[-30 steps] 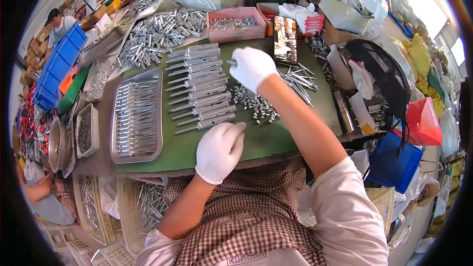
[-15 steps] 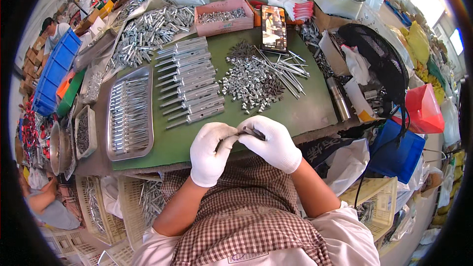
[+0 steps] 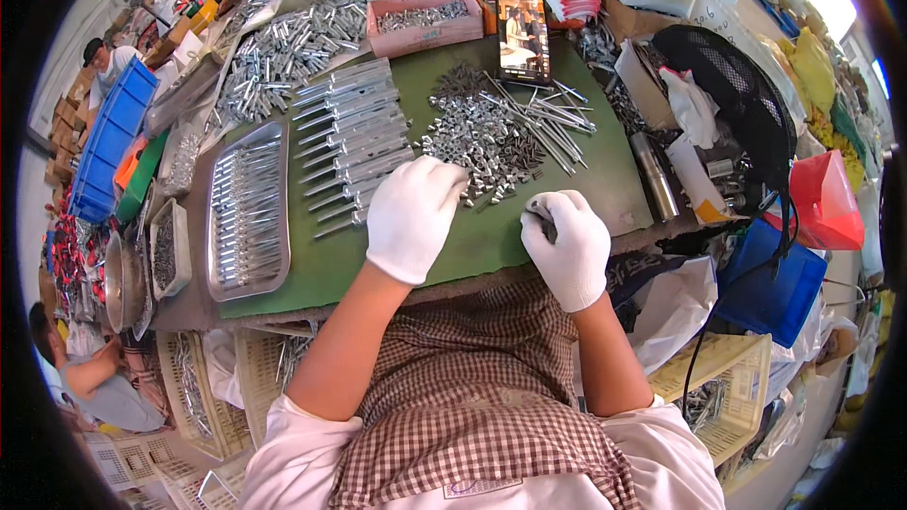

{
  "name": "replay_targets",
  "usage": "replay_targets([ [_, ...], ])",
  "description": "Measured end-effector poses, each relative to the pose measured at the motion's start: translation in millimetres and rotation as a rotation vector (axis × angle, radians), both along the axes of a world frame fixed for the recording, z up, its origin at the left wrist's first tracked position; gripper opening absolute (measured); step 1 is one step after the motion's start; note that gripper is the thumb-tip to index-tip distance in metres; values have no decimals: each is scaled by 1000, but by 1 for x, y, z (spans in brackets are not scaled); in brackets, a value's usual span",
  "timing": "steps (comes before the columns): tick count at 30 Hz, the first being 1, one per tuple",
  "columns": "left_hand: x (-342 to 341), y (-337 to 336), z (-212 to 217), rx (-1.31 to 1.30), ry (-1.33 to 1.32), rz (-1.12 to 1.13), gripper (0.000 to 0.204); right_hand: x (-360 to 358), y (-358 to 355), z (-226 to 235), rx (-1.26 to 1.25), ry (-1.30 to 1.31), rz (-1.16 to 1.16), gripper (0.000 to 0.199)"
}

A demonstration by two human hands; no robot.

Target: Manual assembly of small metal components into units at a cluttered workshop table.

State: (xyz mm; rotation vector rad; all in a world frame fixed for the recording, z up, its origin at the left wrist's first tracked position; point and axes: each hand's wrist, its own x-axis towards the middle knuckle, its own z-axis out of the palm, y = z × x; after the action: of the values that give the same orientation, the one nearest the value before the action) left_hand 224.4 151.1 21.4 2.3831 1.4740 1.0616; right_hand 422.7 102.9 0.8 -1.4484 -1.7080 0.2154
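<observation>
My left hand (image 3: 414, 219), in a white glove, reaches to the near left side of a pile of small silver metal pieces (image 3: 463, 132). Its fingers are drawn together, and what they pinch, if anything, is hidden. My right hand (image 3: 570, 250), also gloved, is closed over the near part of the green mat (image 3: 605, 175). A small dark metal piece (image 3: 539, 212) shows between its thumb and fingers. Left of the pile lies a row of silver metal assemblies with rods (image 3: 351, 113). Small dark pins (image 3: 518, 153) and long thin rods (image 3: 557, 137) lie on the pile's right.
A metal tray (image 3: 286, 255) of finished-looking rod pieces stands left. Behind are a heap of silver tubes (image 3: 274, 66), a pink box (image 3: 422, 36) of small parts and a propped phone (image 3: 522, 38). A steel cylinder (image 3: 654, 179) and black mesh fan (image 3: 727, 85) stand right.
My hands have parted. The left has moved forward to the pile of small pieces; the right has shifted right, keeping a small dark piece in its fingers.
</observation>
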Motion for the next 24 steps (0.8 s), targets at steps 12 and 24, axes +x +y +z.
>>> replay_targets([
  [12,-60,-34,-4,-6,263,228,19,-3,4,-2,-11,-153,-53,15],
  [24,-72,-57,-1,-82,47,159,26,-5,-18,16,-69,93,88,22],
])
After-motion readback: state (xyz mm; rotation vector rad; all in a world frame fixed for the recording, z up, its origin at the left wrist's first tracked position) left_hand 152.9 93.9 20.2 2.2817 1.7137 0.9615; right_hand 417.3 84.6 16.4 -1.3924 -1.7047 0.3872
